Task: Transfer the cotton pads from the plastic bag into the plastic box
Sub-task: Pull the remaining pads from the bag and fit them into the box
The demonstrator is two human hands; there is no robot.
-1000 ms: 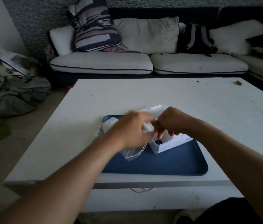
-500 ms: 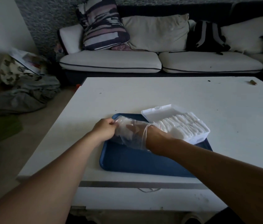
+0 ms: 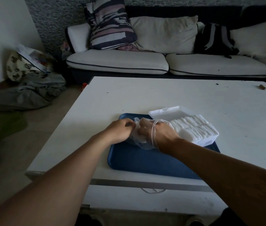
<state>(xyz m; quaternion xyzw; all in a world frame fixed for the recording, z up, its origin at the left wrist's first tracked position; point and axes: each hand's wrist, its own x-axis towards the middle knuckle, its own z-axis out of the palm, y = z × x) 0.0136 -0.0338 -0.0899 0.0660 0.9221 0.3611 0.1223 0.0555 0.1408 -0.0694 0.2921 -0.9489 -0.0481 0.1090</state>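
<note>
Since a moment ago your right hand (image 3: 157,136) stays inside the plastic bag (image 3: 143,141), grip unclear; left hand (image 3: 120,130) pinches it. Cotton pads (image 3: 192,128) fill the plastic box (image 3: 205,141) on the blue tray (image 3: 145,162); no readable writing.

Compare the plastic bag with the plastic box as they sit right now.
The plastic bag is soft, clear and crumpled; the plastic box is rigid, white and rectangular.
The bag is in both hands: the left hand pinches its end and the right hand is pushed inside it. The box is untouched, lid open.
The box is packed with cotton pads; the bag looks nearly empty.
Both rest on the blue tray.
</note>
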